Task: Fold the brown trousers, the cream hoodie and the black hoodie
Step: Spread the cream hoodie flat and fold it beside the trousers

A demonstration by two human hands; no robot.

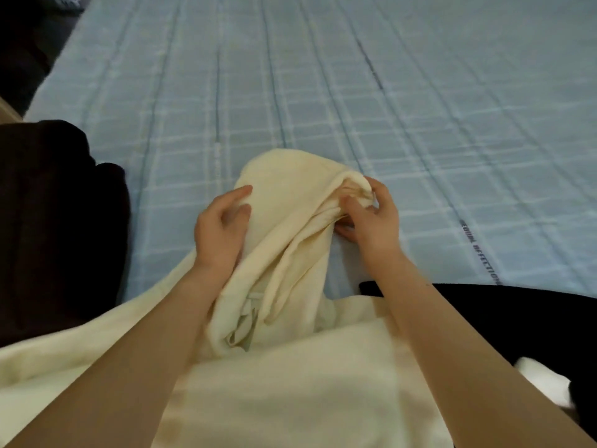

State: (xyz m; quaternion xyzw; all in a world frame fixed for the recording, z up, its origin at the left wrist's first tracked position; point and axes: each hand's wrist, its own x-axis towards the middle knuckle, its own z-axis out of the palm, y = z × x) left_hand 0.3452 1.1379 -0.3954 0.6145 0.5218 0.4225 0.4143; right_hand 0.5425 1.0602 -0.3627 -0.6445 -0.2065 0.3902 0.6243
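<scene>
Both bare forearms reach up from the lower frame toward its center. The left hand (223,227) lies loosely cupped, fingers apart (thumb uppermost). The right hand (371,221) is pinched closed on cloth.

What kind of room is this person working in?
Most likely a bedroom: the surface is a bed with a pale blue checked cover, and clothes lie on it, a cream hoodie under both hands and dark garments at the left edge.

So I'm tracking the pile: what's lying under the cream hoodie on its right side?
A black garment, likely the black hoodie, pokes out from under the cream hoodie at its right edge, on the blue bedspread. How far it runs underneath is hidden by the cream fabric and the right forearm.
</scene>
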